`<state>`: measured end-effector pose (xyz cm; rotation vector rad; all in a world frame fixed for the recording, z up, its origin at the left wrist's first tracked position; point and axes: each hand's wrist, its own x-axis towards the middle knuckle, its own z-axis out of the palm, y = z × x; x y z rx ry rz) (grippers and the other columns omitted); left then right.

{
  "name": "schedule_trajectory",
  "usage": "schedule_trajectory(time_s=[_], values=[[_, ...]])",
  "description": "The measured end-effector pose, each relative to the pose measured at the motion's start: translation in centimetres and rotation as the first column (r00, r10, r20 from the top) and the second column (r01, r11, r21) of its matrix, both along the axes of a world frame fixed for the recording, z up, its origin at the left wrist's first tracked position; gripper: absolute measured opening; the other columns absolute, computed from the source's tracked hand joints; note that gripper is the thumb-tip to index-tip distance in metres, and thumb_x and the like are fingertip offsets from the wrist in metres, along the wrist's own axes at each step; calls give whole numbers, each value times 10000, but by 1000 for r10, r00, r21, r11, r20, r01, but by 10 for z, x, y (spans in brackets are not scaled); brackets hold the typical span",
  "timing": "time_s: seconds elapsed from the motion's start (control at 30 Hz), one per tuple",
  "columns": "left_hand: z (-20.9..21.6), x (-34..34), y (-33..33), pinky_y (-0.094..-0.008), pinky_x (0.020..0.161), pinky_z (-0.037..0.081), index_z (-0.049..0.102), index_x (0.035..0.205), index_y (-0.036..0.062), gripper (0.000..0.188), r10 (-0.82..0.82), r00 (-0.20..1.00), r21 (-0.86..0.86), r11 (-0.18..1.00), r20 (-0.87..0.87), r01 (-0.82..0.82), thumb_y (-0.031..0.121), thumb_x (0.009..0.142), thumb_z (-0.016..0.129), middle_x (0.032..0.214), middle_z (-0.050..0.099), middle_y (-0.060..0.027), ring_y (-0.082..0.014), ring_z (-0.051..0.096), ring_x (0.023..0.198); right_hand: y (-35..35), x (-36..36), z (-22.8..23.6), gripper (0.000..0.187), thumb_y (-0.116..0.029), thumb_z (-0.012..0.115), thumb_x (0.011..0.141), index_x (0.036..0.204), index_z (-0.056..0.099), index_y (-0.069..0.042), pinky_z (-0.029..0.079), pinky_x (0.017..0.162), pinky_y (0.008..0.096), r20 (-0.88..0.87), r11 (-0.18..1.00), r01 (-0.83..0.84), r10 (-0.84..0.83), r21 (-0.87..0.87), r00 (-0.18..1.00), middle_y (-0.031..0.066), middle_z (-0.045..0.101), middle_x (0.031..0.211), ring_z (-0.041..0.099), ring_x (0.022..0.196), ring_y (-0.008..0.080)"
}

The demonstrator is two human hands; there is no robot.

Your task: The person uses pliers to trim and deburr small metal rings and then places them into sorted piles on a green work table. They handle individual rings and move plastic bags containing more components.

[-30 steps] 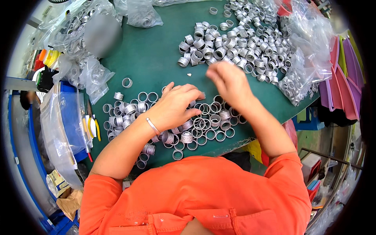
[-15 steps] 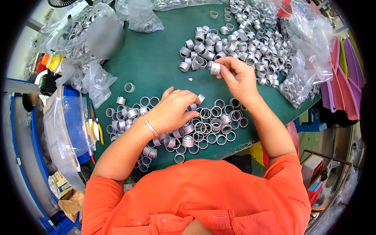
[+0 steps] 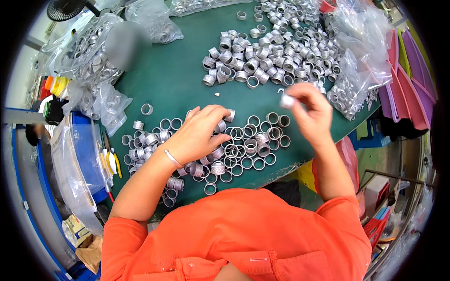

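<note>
Nearest on the green counter (image 3: 173,79) lies a spread of metal rings (image 3: 218,167), over which the left hand (image 3: 197,135) arches, thumb apart from fingers, though whether it grips any ring beneath cannot be told. To its right, the right hand (image 3: 309,114) pinches a single ring (image 3: 287,101) between thumb and fingers; it looks light, stiff and perhaps slick, best held across its outer wall. Beyond lies a larger heap (image 3: 276,62) of similar rings.

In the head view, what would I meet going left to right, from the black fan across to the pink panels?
Black fan → yellow-handled pliers → lone silver ring → left hand → right hand, pinching a blurred silver ring → pink plastic panels.
</note>
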<state>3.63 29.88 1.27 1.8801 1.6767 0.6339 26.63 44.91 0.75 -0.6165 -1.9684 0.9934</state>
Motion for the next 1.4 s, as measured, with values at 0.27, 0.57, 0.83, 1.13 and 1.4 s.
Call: schedule_trajectory(time_s=[0.27, 0.57, 0.83, 1.13, 1.4], values=[[-3, 0, -4, -459, 1076, 267, 527, 1162, 74, 407, 18, 1000, -66, 998, -14, -19, 142, 796, 690, 1105, 581, -117, -302, 539, 1052, -5, 183, 20, 82, 41, 613, 725, 800, 591, 17, 457, 612, 314, 699, 862, 418, -487, 287, 524, 124, 550, 748, 570, 653, 223], [2, 3, -3, -480, 1107, 215, 516, 1183, 72, 423, 42, 999, -129, 991, -20, -44, 160, 803, 681, 1119, 586, -113, -306, 535, 1071, 23, 49, -1, 107, -42, 656, 741, 842, 633, -19, 481, 683, 374, 370, 875, 207, -385, 438, 846, 121, 599, 799, 597, 761, 294], [2, 3, -4, -497, 1120, 178, 502, 1207, 81, 432, 63, 998, -145, 987, -11, -64, 171, 816, 663, 1173, 568, -95, -284, 525, 1122, 61, -17, -37, 93, -104, 685, 706, 794, 661, -86, 418, 677, 381, 283, 738, 128, -405, 663, 870, 41, 587, 781, 571, 791, 233], [-1, 4, -9, -502, 1113, 184, 486, 1232, 84, 465, 91, 996, -149, 984, -23, -93, 177, 812, 664, 1197, 555, -111, -301, 494, 1167, 11, 138, 3, 173, 81, 560, 768, 905, 625, -3, 496, 740, 313, 351, 861, 371, -487, 349, 800, 125, 648, 886, 639, 813, 248], [0, 5, -7, -522, 1087, 215, 482, 1236, 87, 485, 70, 996, -112, 991, -48, -75, 197, 805, 676, 1213, 553, -124, -318, 494, 1165, -16, 221, -29, 189, 47, 563, 765, 934, 628, -8, 479, 788, 395, 528, 664, 426, -747, 614, 404, 161, 622, 907, 607, 862, 337]])
